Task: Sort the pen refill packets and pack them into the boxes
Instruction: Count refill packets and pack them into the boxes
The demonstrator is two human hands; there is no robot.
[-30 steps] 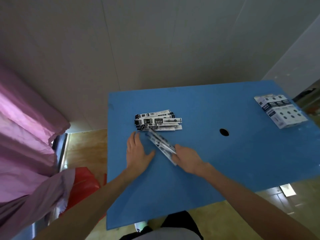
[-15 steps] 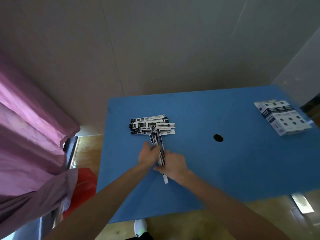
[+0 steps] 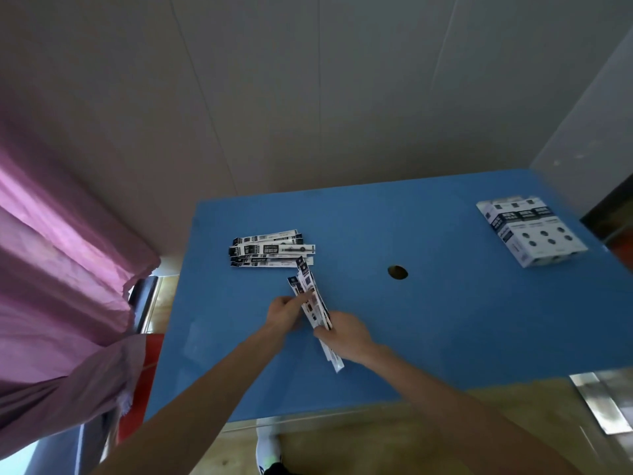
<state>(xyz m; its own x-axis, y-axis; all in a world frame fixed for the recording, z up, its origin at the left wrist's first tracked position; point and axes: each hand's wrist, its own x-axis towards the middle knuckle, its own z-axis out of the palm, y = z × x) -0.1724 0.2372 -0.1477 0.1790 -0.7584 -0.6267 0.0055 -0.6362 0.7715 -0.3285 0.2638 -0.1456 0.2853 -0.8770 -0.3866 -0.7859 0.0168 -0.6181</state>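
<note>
- Step in hand, as I judge it: gathering and squaring a bundle of pen refill packets (image 3: 313,303) before boxing; the right hand (image 3: 344,335) grips the bundle near its lower half, fingers curled round it; the left hand (image 3: 286,311) pinches its edge, fingertips on the printed faces.
- Beyond both hands, just past the bundle's far tip, lies the loose pile of packets (image 3: 270,250) on the blue table (image 3: 445,337); the boxes (image 3: 531,231) sit well off to the right hand's far side.
- Next move probably calls for aligning the ends, then carrying the bundle rightward to a box.
- Packets: long, flat, narrow, glossy sleeves, white with black print; boxes: white card, dark dots; table: matt, smooth, with a round hole (image 3: 397,272).
</note>
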